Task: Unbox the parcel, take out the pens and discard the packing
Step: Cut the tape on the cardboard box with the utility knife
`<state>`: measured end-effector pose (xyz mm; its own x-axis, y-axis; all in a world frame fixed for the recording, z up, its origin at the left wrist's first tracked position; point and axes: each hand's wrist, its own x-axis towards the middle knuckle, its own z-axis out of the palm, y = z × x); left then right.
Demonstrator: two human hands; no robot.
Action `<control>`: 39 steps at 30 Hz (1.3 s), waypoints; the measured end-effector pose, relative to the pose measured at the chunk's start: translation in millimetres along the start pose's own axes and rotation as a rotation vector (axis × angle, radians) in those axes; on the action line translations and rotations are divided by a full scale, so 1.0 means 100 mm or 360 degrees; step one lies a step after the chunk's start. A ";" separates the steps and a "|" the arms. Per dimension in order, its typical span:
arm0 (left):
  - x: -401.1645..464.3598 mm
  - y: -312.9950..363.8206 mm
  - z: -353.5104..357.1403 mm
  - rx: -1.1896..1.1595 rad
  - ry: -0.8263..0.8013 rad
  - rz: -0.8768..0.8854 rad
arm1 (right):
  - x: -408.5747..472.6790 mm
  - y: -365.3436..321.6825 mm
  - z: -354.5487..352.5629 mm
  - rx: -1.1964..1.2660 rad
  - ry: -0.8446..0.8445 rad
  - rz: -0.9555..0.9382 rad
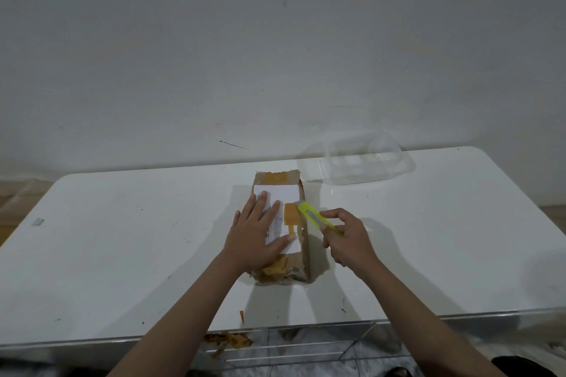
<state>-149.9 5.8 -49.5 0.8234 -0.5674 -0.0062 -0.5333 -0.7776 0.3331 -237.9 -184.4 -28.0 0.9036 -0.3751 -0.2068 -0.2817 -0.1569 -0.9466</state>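
Observation:
A brown cardboard parcel [303, 242] lies lengthwise in the middle of the white table [122, 239]. It carries a white label and strips of orange-brown tape, and crumpled tape bunches at its near end. My left hand [257, 232] presses flat on the label with fingers spread. My right hand [349, 239] grips a yellow-green box cutter [315, 216], whose tip touches the parcel's right top edge beside a tape strip. The parcel's contents are hidden.
A clear plastic container [366, 162] stands at the back right of the table, close to the wall. Torn bits of orange-brown tape [229, 341] lie below the table's near edge. A foot shows on the floor at the bottom.

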 end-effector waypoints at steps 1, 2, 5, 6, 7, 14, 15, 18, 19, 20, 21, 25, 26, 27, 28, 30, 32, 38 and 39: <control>0.00 0.00 0.00 -0.0008 0.0000 -0.0001 | -0.02 0.00 0.02 -0.0022 -0.0055 -0.0016; 0.00 0.00 0.00 -0.0015 0.0001 -0.0002 | -0.04 0.00 0.04 -0.0047 -0.0091 -0.0041; 0.00 -0.01 0.01 -0.0039 0.0006 -0.0010 | -0.03 0.01 0.06 0.0030 0.0053 -0.0079; 0.00 -0.01 0.02 -0.0052 0.0007 -0.0013 | 0.00 0.01 0.02 0.0094 0.0135 -0.0058; 0.01 -0.01 0.02 -0.0063 0.0008 -0.0014 | 0.04 0.01 -0.03 0.0140 0.0191 -0.0035; 0.01 -0.03 0.04 -0.0075 0.0027 -0.0003 | 0.10 0.07 -0.08 0.0128 0.0102 0.0038; 0.01 -0.02 0.03 -0.0075 0.0029 -0.0003 | 0.10 0.08 -0.06 0.0131 0.0087 0.0042; 0.01 -0.02 0.02 -0.0092 0.0032 -0.0010 | 0.11 0.09 -0.02 0.0164 0.0073 0.0057; 0.01 -0.01 0.02 -0.0096 0.0032 -0.0013 | 0.11 0.10 -0.03 0.0176 0.0072 0.0060; 0.01 -0.01 0.02 -0.0098 0.0032 -0.0016 | 0.10 0.11 -0.03 0.0187 0.0068 0.0061; 0.01 -0.01 0.02 -0.0101 0.0034 -0.0019 | 0.10 0.12 -0.03 0.0196 0.0061 0.0061; 0.01 -0.01 0.03 -0.0127 0.0039 -0.0022 | 0.10 0.15 -0.02 0.0213 0.0038 0.0064; 0.01 -0.01 0.03 -0.0132 0.0042 -0.0024 | 0.10 0.15 -0.02 0.0217 0.0039 0.0064; 0.01 -0.01 0.03 -0.0140 0.0044 -0.0027 | 0.10 0.15 -0.01 0.0221 0.0044 0.0065; 0.02 -0.01 0.03 -0.0150 0.0043 -0.0030 | 0.09 0.16 -0.01 0.0227 0.0050 0.0067; 0.02 0.00 0.03 -0.0171 0.0041 -0.0034 | 0.07 0.16 0.00 0.0250 0.0054 0.0071; 0.01 0.00 0.02 -0.0178 0.0040 -0.0038 | 0.05 0.17 0.00 0.0271 0.0041 0.0070; 0.01 0.01 0.01 -0.0196 0.0050 -0.0035 | 0.07 0.16 -0.07 0.0237 -0.0026 0.0088; 0.01 0.00 0.01 -0.0193 0.0055 -0.0032 | 0.07 0.16 -0.08 0.0236 -0.0037 0.0090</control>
<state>-149.7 5.0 -50.8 0.8412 -0.5405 0.0179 -0.4909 -0.7492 0.4447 -238.3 -196.6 -42.4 0.8954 -0.3579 -0.2651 -0.2835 0.0010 -0.9590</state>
